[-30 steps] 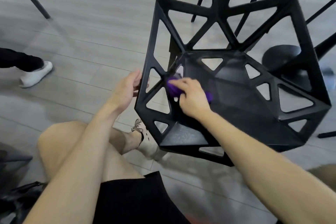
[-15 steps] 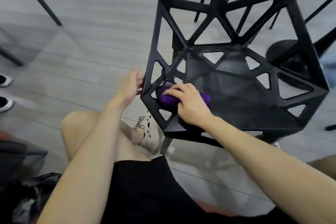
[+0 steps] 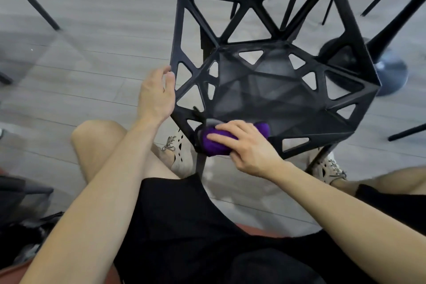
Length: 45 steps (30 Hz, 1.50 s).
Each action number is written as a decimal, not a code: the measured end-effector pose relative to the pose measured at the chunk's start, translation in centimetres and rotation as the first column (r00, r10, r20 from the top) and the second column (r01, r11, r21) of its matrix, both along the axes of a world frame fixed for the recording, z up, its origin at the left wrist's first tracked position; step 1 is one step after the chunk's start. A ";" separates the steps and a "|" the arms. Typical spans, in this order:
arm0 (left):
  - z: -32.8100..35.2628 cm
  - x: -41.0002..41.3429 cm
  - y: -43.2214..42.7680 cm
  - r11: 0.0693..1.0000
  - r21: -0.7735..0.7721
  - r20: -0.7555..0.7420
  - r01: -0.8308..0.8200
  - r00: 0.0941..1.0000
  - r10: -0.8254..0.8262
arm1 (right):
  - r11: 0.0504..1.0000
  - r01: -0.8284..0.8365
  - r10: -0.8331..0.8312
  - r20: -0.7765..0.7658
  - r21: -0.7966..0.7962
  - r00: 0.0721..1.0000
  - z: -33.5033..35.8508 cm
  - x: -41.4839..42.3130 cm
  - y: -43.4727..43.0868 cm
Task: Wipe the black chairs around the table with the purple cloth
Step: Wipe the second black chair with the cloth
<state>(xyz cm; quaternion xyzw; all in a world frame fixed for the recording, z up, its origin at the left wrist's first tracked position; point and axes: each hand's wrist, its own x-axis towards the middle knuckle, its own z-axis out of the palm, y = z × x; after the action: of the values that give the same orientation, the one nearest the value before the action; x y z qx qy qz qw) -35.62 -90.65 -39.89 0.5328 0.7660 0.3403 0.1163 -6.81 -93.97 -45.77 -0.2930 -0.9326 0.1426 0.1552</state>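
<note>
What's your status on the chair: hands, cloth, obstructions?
Right hand holds purple cloth on black chair, front-left seat edge. Left hand relaxed at the chair's left rim, contact unclear. Nothing seen blocking the seat.

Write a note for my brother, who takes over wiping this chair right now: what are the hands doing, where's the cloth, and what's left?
Left grip: rests against the left edge of the black chair; whether it clasps the edge is unclear.
Right grip: holds the bunched purple cloth, pressing it on the seat's near left corner.
Done: this chair is being wiped; which parts are already clean cannot be told.
Left: the rest of this chair, then the other chair behind it.
</note>
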 end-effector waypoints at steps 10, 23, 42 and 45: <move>-0.2 1.3 -1.8 0.994 0.031 -0.256 0.107 0.962 -0.095 | 0.991 -0.045 0.035 0.077 0.125 0.996 -0.6 -3.6 -1.1; -0.9 6.5 -0.2 0.930 -0.093 -0.294 0.355 0.883 -0.366 | 0.451 0.705 -0.869 -0.088 -0.547 0.488 4.1 14.3 6.7; 5.3 12.6 5.4 0.718 -0.124 -0.214 0.685 0.689 -0.693 | 0.116 -0.061 -0.500 -0.111 -0.991 0.859 11.4 9.6 7.9; 5.8 12.2 6.5 0.749 -0.175 -0.106 0.639 0.744 -0.659 | 0.499 0.301 -0.455 0.050 -0.813 0.889 12.0 9.7 9.8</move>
<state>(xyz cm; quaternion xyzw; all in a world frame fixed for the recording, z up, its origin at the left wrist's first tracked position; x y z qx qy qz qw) -23.42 -84.15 -34.10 0.7834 0.5592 0.1847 0.1988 2.87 -84.14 -33.74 -0.5147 -0.6615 0.5336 0.1132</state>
